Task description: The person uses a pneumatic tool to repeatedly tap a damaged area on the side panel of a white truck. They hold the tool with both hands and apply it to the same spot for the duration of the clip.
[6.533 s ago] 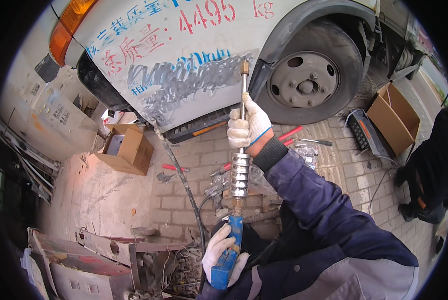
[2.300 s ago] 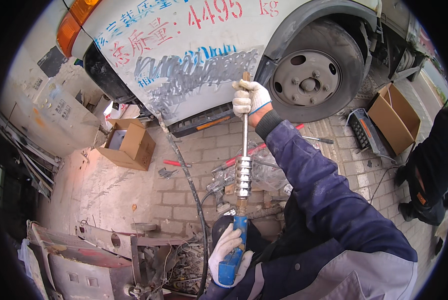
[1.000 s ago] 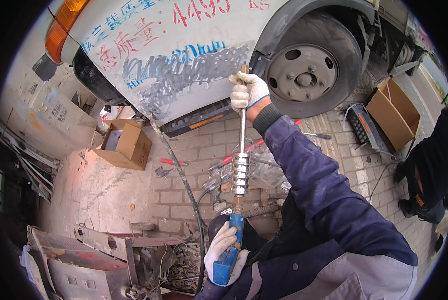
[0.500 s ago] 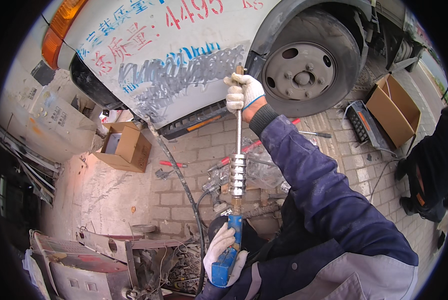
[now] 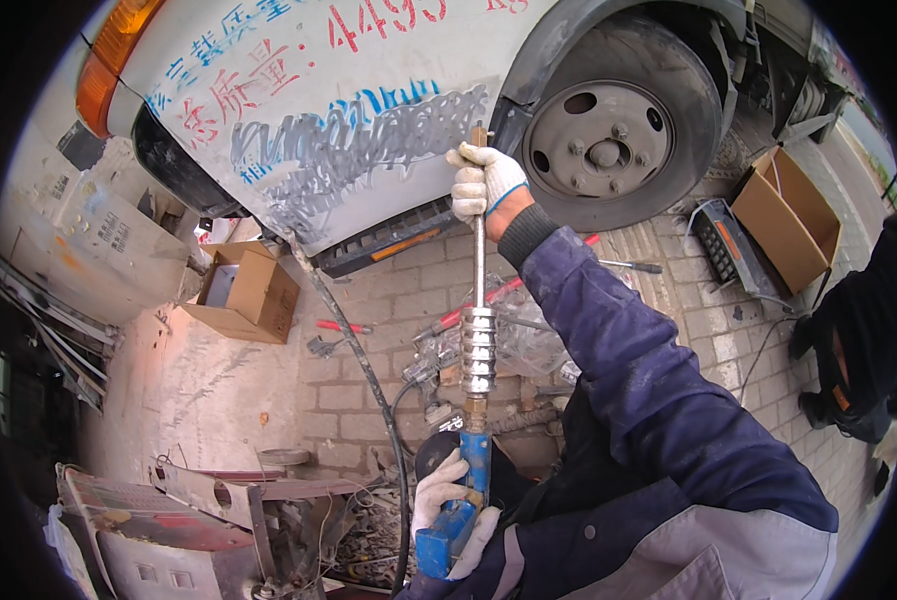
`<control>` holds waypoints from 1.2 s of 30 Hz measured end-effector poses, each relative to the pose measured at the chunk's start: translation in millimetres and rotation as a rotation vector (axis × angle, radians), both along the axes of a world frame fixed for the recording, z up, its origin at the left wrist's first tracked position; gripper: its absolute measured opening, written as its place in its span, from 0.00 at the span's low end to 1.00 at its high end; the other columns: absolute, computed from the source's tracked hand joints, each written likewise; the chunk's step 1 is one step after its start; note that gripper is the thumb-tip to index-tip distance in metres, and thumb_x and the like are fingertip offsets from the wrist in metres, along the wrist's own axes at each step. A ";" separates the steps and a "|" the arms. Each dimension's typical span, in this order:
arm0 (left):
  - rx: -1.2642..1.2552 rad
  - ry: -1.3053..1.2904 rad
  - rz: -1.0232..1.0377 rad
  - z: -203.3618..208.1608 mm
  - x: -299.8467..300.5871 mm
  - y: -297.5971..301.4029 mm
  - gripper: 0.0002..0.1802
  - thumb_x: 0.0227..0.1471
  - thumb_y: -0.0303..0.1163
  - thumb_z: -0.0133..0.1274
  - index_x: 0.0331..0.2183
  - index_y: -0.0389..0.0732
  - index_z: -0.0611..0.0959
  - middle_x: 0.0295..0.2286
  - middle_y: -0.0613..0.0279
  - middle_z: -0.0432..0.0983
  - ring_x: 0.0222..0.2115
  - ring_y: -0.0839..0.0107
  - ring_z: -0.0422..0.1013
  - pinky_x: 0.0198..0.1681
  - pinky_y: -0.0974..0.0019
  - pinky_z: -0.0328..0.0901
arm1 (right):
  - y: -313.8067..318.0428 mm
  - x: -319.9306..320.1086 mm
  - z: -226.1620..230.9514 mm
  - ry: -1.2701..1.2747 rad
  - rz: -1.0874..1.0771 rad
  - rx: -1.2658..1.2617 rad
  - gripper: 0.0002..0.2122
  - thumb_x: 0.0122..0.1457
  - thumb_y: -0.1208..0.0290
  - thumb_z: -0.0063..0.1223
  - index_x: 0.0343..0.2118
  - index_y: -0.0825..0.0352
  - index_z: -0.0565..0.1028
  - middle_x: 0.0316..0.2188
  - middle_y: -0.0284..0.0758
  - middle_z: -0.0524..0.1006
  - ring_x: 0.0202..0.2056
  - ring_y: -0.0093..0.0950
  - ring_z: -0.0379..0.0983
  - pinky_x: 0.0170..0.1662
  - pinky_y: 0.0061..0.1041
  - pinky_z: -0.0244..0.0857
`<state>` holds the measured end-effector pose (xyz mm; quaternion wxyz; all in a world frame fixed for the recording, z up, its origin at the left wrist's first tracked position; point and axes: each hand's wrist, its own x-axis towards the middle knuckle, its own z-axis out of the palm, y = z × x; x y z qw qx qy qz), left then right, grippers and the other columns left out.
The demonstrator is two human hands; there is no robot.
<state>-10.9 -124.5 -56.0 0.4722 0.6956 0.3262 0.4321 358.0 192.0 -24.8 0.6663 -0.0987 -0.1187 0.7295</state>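
Observation:
I hold a slide hammer (image 5: 479, 350) with a blue handle, a ribbed shiny weight and a long steel rod. My left hand (image 5: 447, 500), in a whitish work glove, is closed round the handle close to my body. White-gloved too, my right hand (image 5: 489, 188) grips the rod near its brass-coloured far end. That end lies over the truck's white door panel (image 5: 389, 200), beside the wheel arch; whether it touches the metal, I cannot tell. The weight sits low on the rod, against the handle side. Grey smeared scribble covers part of the panel.
A truck wheel (image 5: 609, 140) stands just right of the rod. Open cardboard boxes (image 5: 254, 295) lie on both sides. A dark hose (image 5: 354, 350) hangs at left. Red-handled tools (image 5: 444, 323) and plastic wrap litter the paving. Scrap metal (image 5: 179, 545) lies lower left; a person (image 5: 859, 320) is at right.
Little differs. The handle end and my left hand have tilted and shifted slightly. The truck panel and left box sit slightly further left in view. Both hands keep their grip.

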 end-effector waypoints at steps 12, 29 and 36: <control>0.039 0.020 -0.047 -0.2 2.0 3.2 0.25 0.54 0.26 0.73 0.47 0.41 0.75 0.58 0.45 0.73 0.68 0.43 0.68 0.69 0.44 0.63 | 3.3 0.4 -2.5 -0.099 -0.041 0.005 0.11 0.77 0.61 0.48 0.43 0.63 0.76 0.16 0.17 0.54 0.14 0.17 0.49 0.17 0.24 0.46; -0.159 -0.106 -0.058 7.8 4.9 -2.2 0.24 0.54 0.24 0.73 0.46 0.44 0.76 0.59 0.49 0.72 0.69 0.44 0.66 0.68 0.44 0.67 | -4.4 -2.2 11.3 -0.265 -0.109 -0.085 0.10 0.76 0.61 0.50 0.42 0.63 0.76 0.17 0.18 0.56 0.16 0.18 0.51 0.19 0.24 0.48; -0.132 -0.107 -0.067 7.4 6.2 -0.4 0.22 0.54 0.26 0.73 0.46 0.43 0.77 0.59 0.49 0.72 0.68 0.44 0.67 0.68 0.43 0.66 | -6.3 -4.0 14.3 -0.278 -0.126 -0.121 0.11 0.76 0.60 0.50 0.42 0.63 0.76 0.17 0.18 0.55 0.16 0.18 0.50 0.19 0.24 0.47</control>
